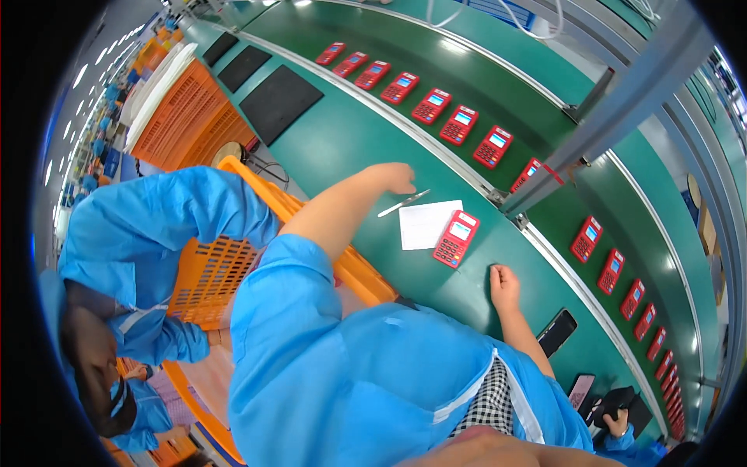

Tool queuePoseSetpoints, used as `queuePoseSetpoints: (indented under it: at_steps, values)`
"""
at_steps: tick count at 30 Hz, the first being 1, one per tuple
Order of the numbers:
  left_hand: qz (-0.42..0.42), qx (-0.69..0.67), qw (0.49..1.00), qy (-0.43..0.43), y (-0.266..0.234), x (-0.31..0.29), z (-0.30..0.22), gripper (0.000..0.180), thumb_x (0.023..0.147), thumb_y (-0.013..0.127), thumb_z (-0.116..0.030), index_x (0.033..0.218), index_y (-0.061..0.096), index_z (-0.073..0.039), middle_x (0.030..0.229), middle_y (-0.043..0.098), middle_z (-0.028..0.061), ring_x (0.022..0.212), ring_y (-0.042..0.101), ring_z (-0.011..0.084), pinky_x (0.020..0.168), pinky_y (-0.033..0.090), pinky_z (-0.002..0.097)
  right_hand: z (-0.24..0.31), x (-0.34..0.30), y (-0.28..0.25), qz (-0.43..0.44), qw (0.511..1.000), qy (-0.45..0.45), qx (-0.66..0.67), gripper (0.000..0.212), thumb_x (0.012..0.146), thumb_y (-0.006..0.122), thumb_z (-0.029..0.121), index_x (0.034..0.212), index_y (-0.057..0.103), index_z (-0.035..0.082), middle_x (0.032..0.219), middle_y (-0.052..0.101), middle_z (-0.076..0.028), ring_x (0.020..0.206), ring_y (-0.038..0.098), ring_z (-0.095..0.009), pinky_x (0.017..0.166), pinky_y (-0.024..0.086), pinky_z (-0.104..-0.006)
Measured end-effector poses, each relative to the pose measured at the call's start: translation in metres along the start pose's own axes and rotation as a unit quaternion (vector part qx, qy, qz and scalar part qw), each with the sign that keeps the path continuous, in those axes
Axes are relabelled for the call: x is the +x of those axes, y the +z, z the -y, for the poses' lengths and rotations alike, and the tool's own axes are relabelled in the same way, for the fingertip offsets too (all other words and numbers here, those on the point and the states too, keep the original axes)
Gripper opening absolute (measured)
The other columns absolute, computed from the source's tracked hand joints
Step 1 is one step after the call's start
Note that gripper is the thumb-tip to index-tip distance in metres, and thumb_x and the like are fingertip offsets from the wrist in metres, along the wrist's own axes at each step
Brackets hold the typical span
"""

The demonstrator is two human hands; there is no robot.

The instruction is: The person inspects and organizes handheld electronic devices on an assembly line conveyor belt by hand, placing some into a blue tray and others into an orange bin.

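Head view: left hand point(395, 177), grip unclear, by pen point(404, 203); right hand point(504, 282) fisted, fingers tucked under.

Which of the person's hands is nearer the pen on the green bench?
Left. The left hand is right beside the pen; the right hand rests as a fist farther away, past the red card terminal.

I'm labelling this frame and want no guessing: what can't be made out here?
- Head view: the left hand shows only its back; whether it touches the pen is unclear.
- The right hand is fisted on the green table; anything inside it is hidden.
- Keys and screen of the red terminal on the white paper are too small to read.
- The orange crate is partly covered by blue sleeves.
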State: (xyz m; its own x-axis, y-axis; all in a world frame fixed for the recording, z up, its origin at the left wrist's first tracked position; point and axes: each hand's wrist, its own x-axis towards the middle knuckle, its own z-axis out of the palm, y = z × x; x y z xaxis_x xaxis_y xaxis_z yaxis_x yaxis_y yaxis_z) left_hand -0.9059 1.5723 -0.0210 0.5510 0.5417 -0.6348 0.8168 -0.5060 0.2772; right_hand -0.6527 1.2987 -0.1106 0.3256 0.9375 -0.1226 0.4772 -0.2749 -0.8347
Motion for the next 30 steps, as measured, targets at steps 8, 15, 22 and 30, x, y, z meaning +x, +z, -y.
queuePoseSetpoints:
  at_steps: [8,15,22,30]
  values:
    - [0.009,-0.005,1.0,-0.017,-0.003,0.009,0.005,0.048,0.075,0.055,-0.034,0.107,0.057,0.001,0.108,0.057,0.0183,0.1,0.055,0.0328,0.086,0.043,0.0383,0.001,0.007,0.001,0.024,1.0,-0.013,-0.012,0.016,0.085,0.052,0.015,0.082,0.058,0.001,0.068,0.058,-0.011,0.062,0.056,-0.021,0.059,0.045,-0.0304]
    - [-0.039,0.02,0.997,-0.063,-0.034,-0.009,-0.025,0.029,0.07,0.056,-0.018,0.093,0.064,-0.002,0.094,0.063,0.0157,0.089,0.06,0.0303,0.072,0.048,0.0405,0.002,0.012,-0.012,0.058,0.998,0.013,0.013,0.019,0.088,0.049,0.018,0.086,0.057,0.001,0.065,0.055,-0.005,0.06,0.052,-0.011,0.057,0.043,-0.0251]
    - [-0.27,-0.063,0.961,-0.02,-0.071,-0.084,-0.099,0.021,0.072,0.054,-0.014,0.087,0.064,-0.005,0.085,0.063,0.0146,0.082,0.061,0.0297,0.067,0.05,0.0403,-0.006,0.02,-0.016,0.093,0.995,-0.035,0.026,0.017,0.09,0.046,0.015,0.089,0.055,0.001,0.069,0.052,-0.002,0.059,0.046,-0.007,0.056,0.041,-0.0211]
    - [-0.459,0.012,0.888,0.033,-0.015,-0.151,-0.175,0.013,0.061,0.061,-0.015,0.07,0.064,-0.006,0.071,0.062,0.011,0.069,0.061,0.0231,0.053,0.043,0.0352,-0.007,0.034,-0.017,0.113,0.99,-0.088,0.018,0.018,0.091,0.046,0.016,0.094,0.055,0.001,0.072,0.052,-0.002,0.062,0.047,-0.008,0.058,0.041,-0.0204]
